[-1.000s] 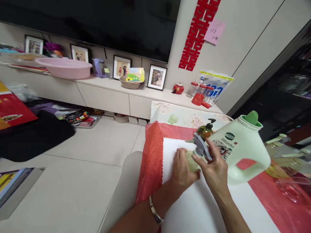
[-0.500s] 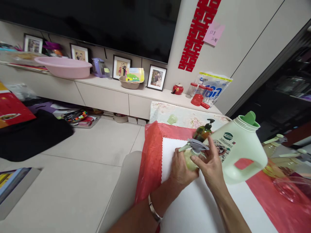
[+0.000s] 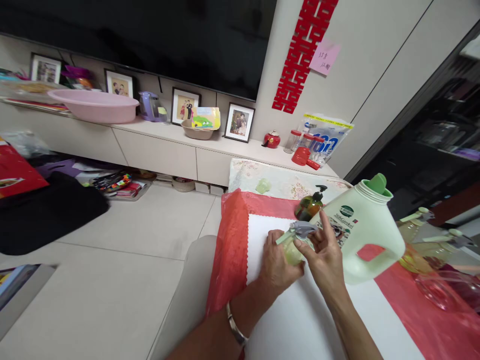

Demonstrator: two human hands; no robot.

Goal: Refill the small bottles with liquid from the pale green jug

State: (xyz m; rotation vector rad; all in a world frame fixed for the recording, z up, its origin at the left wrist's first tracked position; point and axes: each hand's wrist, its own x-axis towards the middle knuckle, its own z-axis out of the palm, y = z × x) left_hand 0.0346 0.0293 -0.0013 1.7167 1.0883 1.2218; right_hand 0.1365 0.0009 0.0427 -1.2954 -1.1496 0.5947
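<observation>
1. Spray bottle [image 3: 293,256]: over the white sheet [image 3: 315,320] on the red-covered table, between both hands, pale green body, grey sprayer head [image 3: 303,229] on top.
2. Left hand [image 3: 277,264]: curled round bottle body, firm hold; metal bangle [image 3: 235,327] on wrist.
3. Right hand [image 3: 324,256]: partly closed, thumb at sprayer collar, index finger raised, other fingers bent behind the head.
4. Pale green jug [image 3: 375,227]: upright just beside right hand, green spout [image 3: 378,183] in its mouth.
5. Dark pump bottle [image 3: 308,208]: behind the sprayer.
6. More spray bottles [image 3: 411,229]: far right.
</observation>
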